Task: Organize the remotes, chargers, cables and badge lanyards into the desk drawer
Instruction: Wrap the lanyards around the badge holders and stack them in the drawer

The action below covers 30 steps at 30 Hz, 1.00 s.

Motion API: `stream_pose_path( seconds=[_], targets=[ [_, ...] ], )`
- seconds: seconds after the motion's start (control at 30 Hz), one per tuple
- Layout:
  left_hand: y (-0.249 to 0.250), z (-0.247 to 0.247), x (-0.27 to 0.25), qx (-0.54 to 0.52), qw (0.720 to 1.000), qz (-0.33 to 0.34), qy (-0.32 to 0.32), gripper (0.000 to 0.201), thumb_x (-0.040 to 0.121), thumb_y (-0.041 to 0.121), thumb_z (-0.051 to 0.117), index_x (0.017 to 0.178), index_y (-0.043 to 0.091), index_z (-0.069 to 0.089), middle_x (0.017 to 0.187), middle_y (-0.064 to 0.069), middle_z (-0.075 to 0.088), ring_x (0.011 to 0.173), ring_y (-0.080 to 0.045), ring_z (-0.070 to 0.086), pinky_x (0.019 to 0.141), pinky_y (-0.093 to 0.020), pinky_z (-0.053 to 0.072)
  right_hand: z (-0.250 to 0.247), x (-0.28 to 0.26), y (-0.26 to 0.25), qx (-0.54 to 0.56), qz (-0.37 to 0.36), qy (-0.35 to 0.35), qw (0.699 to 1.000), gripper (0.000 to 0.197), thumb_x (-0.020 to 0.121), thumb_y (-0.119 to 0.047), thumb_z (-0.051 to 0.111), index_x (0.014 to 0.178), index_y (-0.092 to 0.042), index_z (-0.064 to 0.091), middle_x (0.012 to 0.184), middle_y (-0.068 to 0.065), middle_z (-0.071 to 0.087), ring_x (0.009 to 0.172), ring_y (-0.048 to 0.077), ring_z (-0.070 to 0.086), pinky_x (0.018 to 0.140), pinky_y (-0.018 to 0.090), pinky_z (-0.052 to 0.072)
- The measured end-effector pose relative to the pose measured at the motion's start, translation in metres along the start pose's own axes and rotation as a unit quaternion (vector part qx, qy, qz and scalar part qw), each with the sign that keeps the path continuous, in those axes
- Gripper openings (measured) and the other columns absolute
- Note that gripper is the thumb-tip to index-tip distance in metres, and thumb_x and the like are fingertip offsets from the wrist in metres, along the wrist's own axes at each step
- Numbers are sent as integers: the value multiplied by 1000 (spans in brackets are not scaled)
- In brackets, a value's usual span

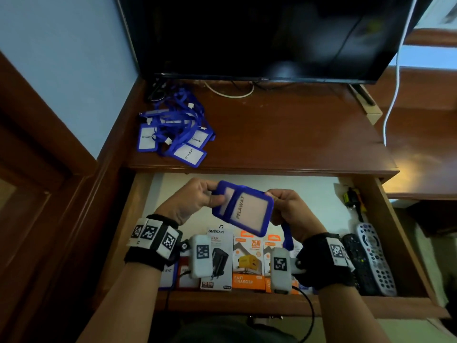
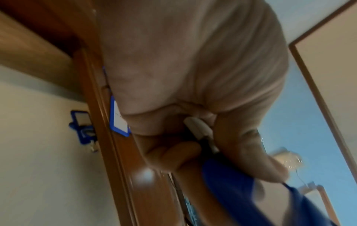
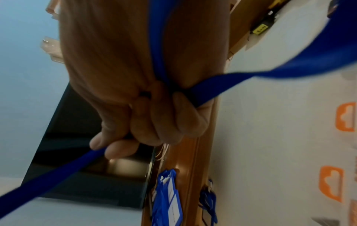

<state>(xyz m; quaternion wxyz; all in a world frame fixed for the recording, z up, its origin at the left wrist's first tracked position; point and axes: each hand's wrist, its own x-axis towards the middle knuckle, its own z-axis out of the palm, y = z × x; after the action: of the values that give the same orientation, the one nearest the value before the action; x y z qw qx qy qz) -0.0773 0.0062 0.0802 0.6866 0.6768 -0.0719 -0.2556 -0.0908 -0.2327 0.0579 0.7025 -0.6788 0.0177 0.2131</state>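
Above the open drawer (image 1: 138, 219) both hands hold blue badge holders (image 1: 247, 211) marked PELAWAT. My left hand (image 1: 197, 196) pinches their left edge. My right hand (image 1: 284, 206) grips the right side, fingers curled round the blue lanyard strap (image 3: 222, 85) that hangs down past the wrist (image 1: 288, 240). A tangled pile of more blue lanyards and badges (image 1: 175, 129) lies on the desk top at the left. In the drawer lie charger boxes (image 1: 248, 263) along the front and two remotes (image 1: 371, 258) at the right.
A dark television (image 1: 259, 33) stands at the back of the desk (image 1: 296, 134), cables behind it and a white cable (image 1: 393, 95) hanging at the right. A small yellow-and-black item (image 1: 353, 199) lies at the drawer's back right. A wooden door frame (image 1: 37, 169) is on the left.
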Motion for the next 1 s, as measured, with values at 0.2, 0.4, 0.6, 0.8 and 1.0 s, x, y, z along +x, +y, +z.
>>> stream_pose_path(
  seconds=[0.2, 0.4, 0.6, 0.8, 1.0],
  targets=[
    [-11, 20, 10, -165, 978, 47, 120, 23, 81, 12, 60, 104, 8, 64, 94, -1, 75, 90, -15, 69, 75, -27, 52, 22, 6, 4, 19, 7, -9, 1000, 35, 98, -16, 45, 65, -13, 55, 54, 2, 31, 46, 11, 22, 44, 22, 22],
    [-10, 36, 14, -238, 945, 28, 222, 16, 89, 17, 57, 99, 17, 68, 91, -1, 73, 74, -11, 56, 62, -21, 38, 53, 6, -1, -18, 15, -70, 997, 41, 101, -31, 41, 64, -16, 47, 55, 2, 25, 46, 12, 17, 47, 29, 12],
    [-9, 40, 15, -132, 927, -6, 352, 12, 93, 18, 59, 92, 24, 68, 88, 0, 67, 69, -9, 50, 63, -24, 37, 58, 1, -22, -148, 16, -75, 986, 36, 101, -27, 44, 67, -15, 49, 50, -5, 32, 45, 11, 23, 46, 27, 19],
    [-15, 39, 15, 22, 932, 16, 362, 8, 91, 19, 62, 90, 23, 69, 93, -3, 70, 89, -18, 64, 78, -33, 50, 54, -8, -43, -211, -6, -77, 975, 31, 100, -19, 46, 70, -13, 53, 49, -9, 38, 45, 8, 28, 43, 19, 25],
    [-13, 35, 12, 160, 955, -8, 249, 13, 87, 19, 67, 98, 15, 73, 91, -4, 71, 87, -19, 64, 79, -32, 48, 48, -8, -54, -182, -32, -20, 983, 35, 100, -16, 46, 66, -11, 51, 48, -4, 38, 43, 8, 30, 43, 16, 25]
  ],
)
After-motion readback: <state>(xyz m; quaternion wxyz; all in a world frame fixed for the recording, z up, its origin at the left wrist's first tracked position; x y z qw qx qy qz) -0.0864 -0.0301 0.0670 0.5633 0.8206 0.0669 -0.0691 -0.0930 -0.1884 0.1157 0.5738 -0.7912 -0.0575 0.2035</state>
